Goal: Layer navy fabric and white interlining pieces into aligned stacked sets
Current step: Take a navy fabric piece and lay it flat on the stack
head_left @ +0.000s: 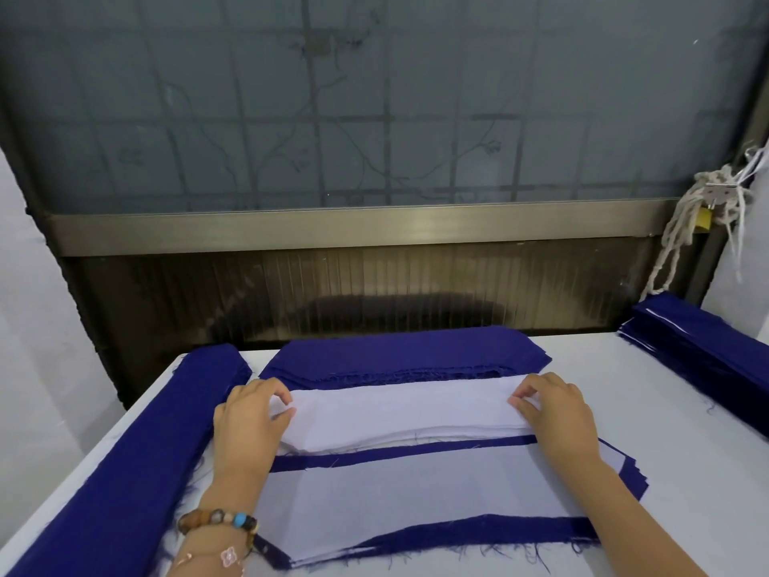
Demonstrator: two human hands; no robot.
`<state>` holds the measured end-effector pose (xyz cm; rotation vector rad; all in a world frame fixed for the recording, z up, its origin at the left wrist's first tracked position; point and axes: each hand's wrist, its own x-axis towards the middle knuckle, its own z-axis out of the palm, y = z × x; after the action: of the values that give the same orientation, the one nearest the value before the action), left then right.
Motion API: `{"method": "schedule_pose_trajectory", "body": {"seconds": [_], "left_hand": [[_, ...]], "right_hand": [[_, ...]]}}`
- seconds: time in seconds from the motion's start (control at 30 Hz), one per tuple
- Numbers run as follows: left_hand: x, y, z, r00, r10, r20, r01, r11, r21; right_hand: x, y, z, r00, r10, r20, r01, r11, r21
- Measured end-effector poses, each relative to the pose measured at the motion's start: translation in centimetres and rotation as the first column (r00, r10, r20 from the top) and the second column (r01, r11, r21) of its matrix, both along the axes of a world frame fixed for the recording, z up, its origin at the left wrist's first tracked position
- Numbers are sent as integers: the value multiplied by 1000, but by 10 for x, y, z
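A stack of white interlining pieces [399, 414] lies across the middle of the table. My left hand [249, 418] pinches the top piece at its left end, and my right hand [557, 410] pinches it at the right end. In front of it lies a layered set [416, 493]: white interlining on navy fabric, with navy borders showing. Behind the white stack sits a pile of navy pieces [408, 351].
A long navy stack [137, 451] runs along the table's left edge, and another navy stack [707, 347] lies at the right rear. A white cloth covers the table [686, 493]. A glass window and metal rail stand behind. Rope [682, 226] hangs at the right.
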<state>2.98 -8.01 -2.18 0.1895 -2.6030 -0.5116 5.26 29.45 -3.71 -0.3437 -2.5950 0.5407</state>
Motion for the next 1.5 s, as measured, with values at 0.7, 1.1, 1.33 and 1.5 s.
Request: {"method": "schedule_pose_trajectory", "body": {"seconds": [0.7,1.1,1.33,1.5], "left_hand": [[11,-8,11,959,-211,-190,266,900,346],[8,-19,8,955,-293,-43,256,744,617],[2,-16,1,947,-321,-17,265,751,604],[3,-14,1,952,-299,-59,248,650,718]], "right_hand": [[4,-3,2,999,-38,12,37,997,66],[1,-4,7,998,-24,55,17,992,123],[-1,-4,11,982,117,148,-113,993,-35],[2,-1,10,982,181,57,-171,975,-145]]}}
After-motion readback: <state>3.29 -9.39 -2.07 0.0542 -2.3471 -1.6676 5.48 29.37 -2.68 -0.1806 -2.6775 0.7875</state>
